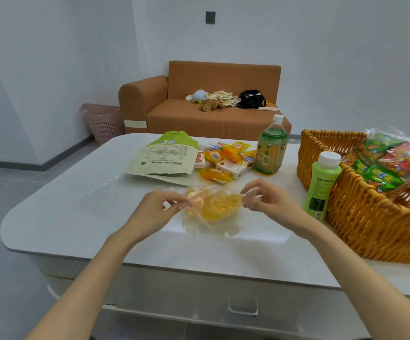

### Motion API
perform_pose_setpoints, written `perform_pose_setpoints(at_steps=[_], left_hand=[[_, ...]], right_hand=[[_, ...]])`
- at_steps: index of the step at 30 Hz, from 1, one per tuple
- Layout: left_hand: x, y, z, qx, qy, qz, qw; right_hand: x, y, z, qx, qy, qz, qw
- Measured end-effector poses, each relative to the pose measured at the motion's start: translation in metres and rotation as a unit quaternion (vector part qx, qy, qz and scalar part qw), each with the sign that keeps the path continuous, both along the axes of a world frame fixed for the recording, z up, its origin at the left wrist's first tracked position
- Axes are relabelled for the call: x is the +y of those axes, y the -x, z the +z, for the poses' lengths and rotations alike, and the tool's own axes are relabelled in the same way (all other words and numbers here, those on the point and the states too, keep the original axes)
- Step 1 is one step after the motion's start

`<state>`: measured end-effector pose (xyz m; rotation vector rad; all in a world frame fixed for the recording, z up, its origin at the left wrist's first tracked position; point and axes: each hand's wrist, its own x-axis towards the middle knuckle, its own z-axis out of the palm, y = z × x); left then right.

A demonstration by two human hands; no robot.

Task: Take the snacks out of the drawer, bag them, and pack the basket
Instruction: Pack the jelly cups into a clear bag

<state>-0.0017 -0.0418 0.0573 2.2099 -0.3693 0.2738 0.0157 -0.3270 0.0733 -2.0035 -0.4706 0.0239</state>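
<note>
White table (76, 217) in a plain room, with an orange sofa (223, 79) against the far wall.

**Position of the item.** The clear plastic bag (213, 204) lies on the table near its front edge, between the two hands. It contains yellow snacks (211, 209). The wicker basket (370, 229) stands at the right end of the table and holds one filled bag of green and red packets (390, 163). Loose snack packets (223, 158) lie further back, beside a tea bottle (271, 148). The drawer (243, 306) below the tabletop appears closed.

**Hand state.** The left hand (154, 207) pinches the bag's left edge between thumb and fingertips. The right hand (267, 200) pinches the right edge in the same way, with the other fingers loosely curled. The step in hand is probably opening or closing the bag mouth. Which of the two cannot be told.

**Handling properties (estimated).**
- Weight: light.
- Film: thin, limp and likely slippery. It gives no support of its own.
- Contents: small wrapped pieces, free to shift and spill toward any open side.

**Recommended hold.** Grip the film at the mouth, one pinch on each side, and keep the mouth uppermost. For transfer to the basket, gather the mouth in one hand and support the underside with the other.
</note>
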Motion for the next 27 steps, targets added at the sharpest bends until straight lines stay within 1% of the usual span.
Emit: perform_pose_setpoints(at_steps=[2,3,4,6,7,9,11,13,15,20,22,23,25,27], left_hand=[[0.005,0.009,-0.007,0.009,-0.042,-0.012,0.999],[0.006,0.014,-0.01,-0.013,-0.075,-0.013,0.997],[0.006,0.018,-0.012,-0.06,-0.12,-0.007,0.991],[0.009,0.024,-0.019,-0.171,-0.204,-0.005,0.964],[0.01,0.027,-0.023,-0.208,-0.231,-0.017,0.95],[0.01,0.032,-0.034,-0.265,-0.282,-0.06,0.92],[0.009,0.038,-0.044,-0.293,-0.324,-0.09,0.895],[0.009,0.042,-0.051,-0.299,-0.339,-0.097,0.887],[0.01,0.044,-0.056,-0.296,-0.332,-0.093,0.891],[0.018,0.043,-0.07,-0.285,-0.331,-0.086,0.895],[0.018,0.043,-0.074,-0.312,-0.344,-0.082,0.882],[0.019,0.043,-0.077,-0.327,-0.344,-0.076,0.877],[0.015,0.045,-0.077,-0.345,-0.354,-0.074,0.866],[0.011,0.047,-0.077,-0.375,-0.377,-0.075,0.843]], right_hand=[[0.0,0.008,-0.009,-0.031,0.048,0.027,0.998],[0.001,0.012,-0.013,-0.04,0.058,0.031,0.997],[0.001,0.016,-0.015,-0.049,0.058,0.027,0.997],[0.0,0.023,-0.019,-0.073,0.07,0.013,0.995],[-0.002,0.026,-0.023,-0.101,0.097,0.012,0.99],[-0.009,0.029,-0.03,-0.154,0.177,0.018,0.972],[-0.015,0.033,-0.036,-0.182,0.244,0.011,0.952],[-0.02,0.037,-0.038,-0.205,0.29,0.004,0.935],[-0.022,0.042,-0.042,-0.22,0.32,0.003,0.921],[-0.03,0.051,-0.059,-0.234,0.339,-0.017,0.911],[-0.03,0.053,-0.066,-0.26,0.352,-0.028,0.899],[-0.03,0.054,-0.07,-0.285,0.36,-0.03,0.888],[-0.027,0.055,-0.075,-0.361,0.378,-0.044,0.851],[-0.024,0.053,-0.075,-0.439,0.38,-0.056,0.812]])
